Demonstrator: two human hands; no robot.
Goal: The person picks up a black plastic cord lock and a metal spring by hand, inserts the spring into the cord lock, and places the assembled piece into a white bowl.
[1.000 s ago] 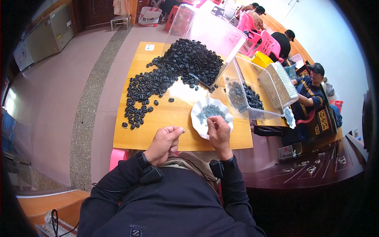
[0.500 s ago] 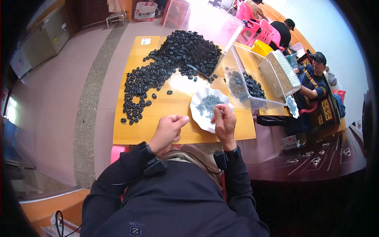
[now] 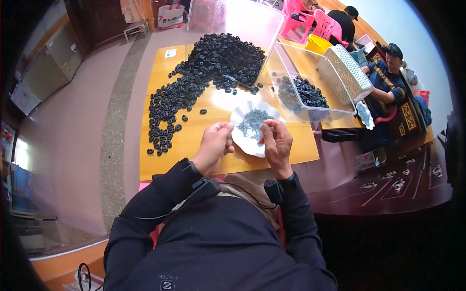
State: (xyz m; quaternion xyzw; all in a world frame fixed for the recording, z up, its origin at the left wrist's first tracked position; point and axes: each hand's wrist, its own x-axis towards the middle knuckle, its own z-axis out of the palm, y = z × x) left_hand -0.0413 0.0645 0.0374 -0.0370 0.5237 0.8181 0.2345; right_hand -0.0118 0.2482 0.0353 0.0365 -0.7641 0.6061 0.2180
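Note:
My left hand [image 3: 212, 147] is closed in a pinch beside the left rim of a white scalloped plate [image 3: 254, 149]. Small grey pieces [image 3: 253, 122] lie heaped on the plate. Over the plate's right side, my right hand [image 3: 277, 147] is also closed, thumb against fingertips. What either pinch holds, if anything, is too small to make out. Beyond my left hand, a large heap of small black oval pieces with holes [image 3: 221, 60] spreads down the left part of the wooden table [image 3: 204, 138]. One black oval piece [image 3: 203, 111] lies apart, between heap and plate.
A clear plastic bin [image 3: 318, 112] with black pieces stands right of the plate. A second clear box [image 3: 242, 22] is tipped behind the heap. Further right are a white perforated basket [image 3: 357, 80], a yellow tub [image 3: 318, 44] and a seated person [image 3: 388, 82].
My left hand has moved up, closer to the plate, and its thumb has drawn in against the fingers. My right hand stays pinched over the plate. The view has shifted slightly.

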